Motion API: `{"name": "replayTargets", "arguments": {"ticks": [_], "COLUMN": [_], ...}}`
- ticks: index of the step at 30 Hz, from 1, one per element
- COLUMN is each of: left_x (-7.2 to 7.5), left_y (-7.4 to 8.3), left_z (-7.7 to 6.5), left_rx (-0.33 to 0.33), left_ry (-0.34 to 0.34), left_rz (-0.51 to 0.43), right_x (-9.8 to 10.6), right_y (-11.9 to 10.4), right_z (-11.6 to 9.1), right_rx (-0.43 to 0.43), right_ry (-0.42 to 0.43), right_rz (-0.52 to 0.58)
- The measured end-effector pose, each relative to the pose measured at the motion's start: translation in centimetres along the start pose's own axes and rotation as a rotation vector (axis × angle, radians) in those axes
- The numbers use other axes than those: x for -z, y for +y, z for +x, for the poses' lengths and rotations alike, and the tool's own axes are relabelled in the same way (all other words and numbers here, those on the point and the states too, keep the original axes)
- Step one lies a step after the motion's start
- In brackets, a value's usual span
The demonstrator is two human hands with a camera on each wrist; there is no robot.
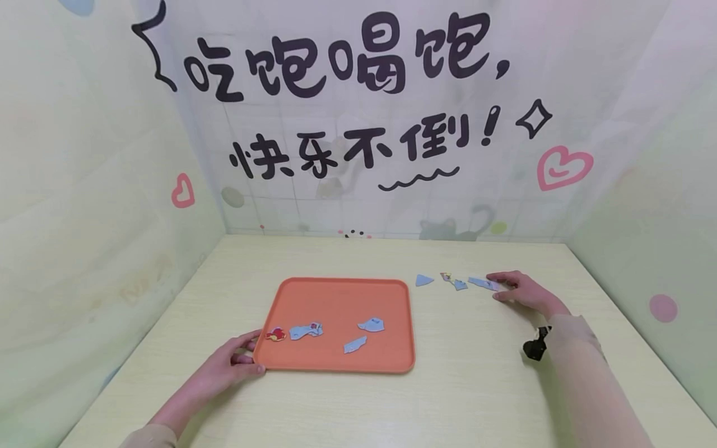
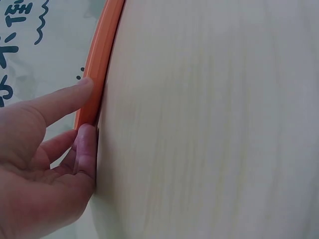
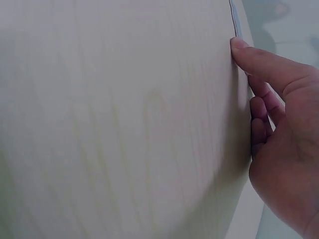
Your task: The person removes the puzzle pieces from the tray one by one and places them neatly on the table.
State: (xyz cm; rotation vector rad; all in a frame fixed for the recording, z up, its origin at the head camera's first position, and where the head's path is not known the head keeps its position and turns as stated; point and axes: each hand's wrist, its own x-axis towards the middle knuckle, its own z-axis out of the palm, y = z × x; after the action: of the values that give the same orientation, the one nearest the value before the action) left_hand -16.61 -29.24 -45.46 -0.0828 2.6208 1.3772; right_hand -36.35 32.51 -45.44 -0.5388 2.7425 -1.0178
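Note:
An orange tray (image 1: 336,298) lies flat on the table, and my left hand (image 1: 232,363) grips its near left corner. In the left wrist view the thumb of the left hand (image 2: 45,149) presses on the tray's rim (image 2: 99,59), with the other fingers curled beside it. Far right of the tray, my right hand (image 1: 526,291) holds the right end of a long pale blue flat piece (image 1: 482,283) between thumb and fingers. The right wrist view shows the thumb of the right hand (image 3: 289,109) at the thin edge of the blue piece (image 3: 236,22).
On the tray lie a red and yellow piece (image 1: 276,335), a blue piece with a red patch (image 1: 305,331) and two more blue pieces (image 1: 371,325). Beyond its right edge are a blue triangle (image 1: 424,280) and small patterned pieces (image 1: 459,284). Printed cloth walls (image 1: 358,211) enclose the table.

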Motion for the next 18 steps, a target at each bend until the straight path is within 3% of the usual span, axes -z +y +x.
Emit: {"name": "replayTargets", "arguments": {"ticks": [9,18], "left_x": [0.0,0.0], "left_y": [-0.1,0.1], "left_z": [0.1,0.0], "left_rx": [-0.01,-0.006], "left_ry": [-0.006,-0.012], "left_rz": [0.006,0.007], "right_x": [0.2,-1.8], "right_y": [-2.6,-7.7], "right_z": [0.8,3.8], "right_rx": [-0.004,0.275], "right_ry": [0.05,0.14], "right_rz": [-0.126,-0.088]}}
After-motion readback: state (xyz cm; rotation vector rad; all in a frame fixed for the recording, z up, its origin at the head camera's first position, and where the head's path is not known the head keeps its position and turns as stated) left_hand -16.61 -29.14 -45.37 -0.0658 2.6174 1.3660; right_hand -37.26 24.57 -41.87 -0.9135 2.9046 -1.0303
